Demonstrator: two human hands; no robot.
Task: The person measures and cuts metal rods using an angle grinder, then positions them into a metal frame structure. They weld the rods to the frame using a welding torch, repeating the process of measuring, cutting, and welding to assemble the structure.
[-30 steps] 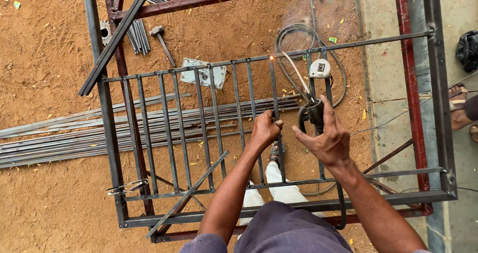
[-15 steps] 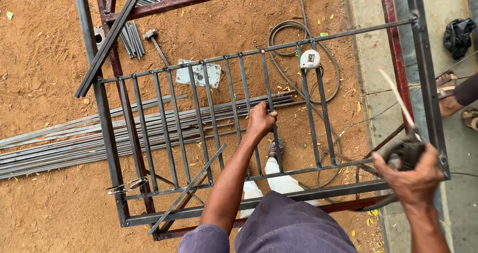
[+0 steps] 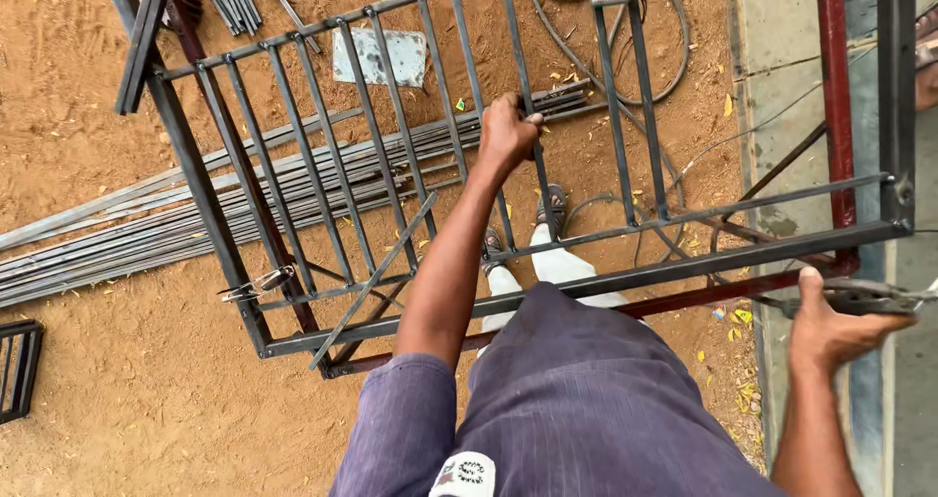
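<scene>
Grille [image 3: 293,155]: steel frame over sandy ground, most bars fitted, right bays open. Left hand [image 3: 506,130], grip closed round one bar. Right hand [image 3: 831,326], grip closed on electrode holder [image 3: 865,300], off frame's edge.

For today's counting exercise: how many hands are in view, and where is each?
2. The left hand grips an upright bar of the metal grille; the right hand holds a dark tool by the grille's right corner. None seems hidden.

round black-and-white label [image 3: 470,474] on purple shirt [image 3: 576,399]
</scene>
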